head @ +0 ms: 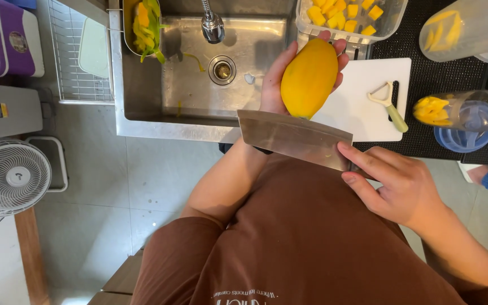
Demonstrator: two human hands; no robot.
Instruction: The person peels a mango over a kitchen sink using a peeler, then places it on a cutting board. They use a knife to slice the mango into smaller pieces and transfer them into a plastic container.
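Observation:
My left hand (275,79) cups a peeled yellow mango (309,76) upright over the edge of the steel sink (142,110). My right hand (393,183) grips a broad steel cleaver (292,135), index finger laid along the blade near its handle end. The blade lies flat and crosswise just below the mango's lower tip, touching or nearly touching it. Behind the mango lies a white cutting board (368,101).
A green-handled peeler (388,104) rests on the board. A clear tub of mango cubes (348,17) stands behind it. Blender jugs with mango pieces (453,110) sit on the black mat at right. Peels fill a strainer (142,25) in the sink. A fan (7,178) stands on the floor.

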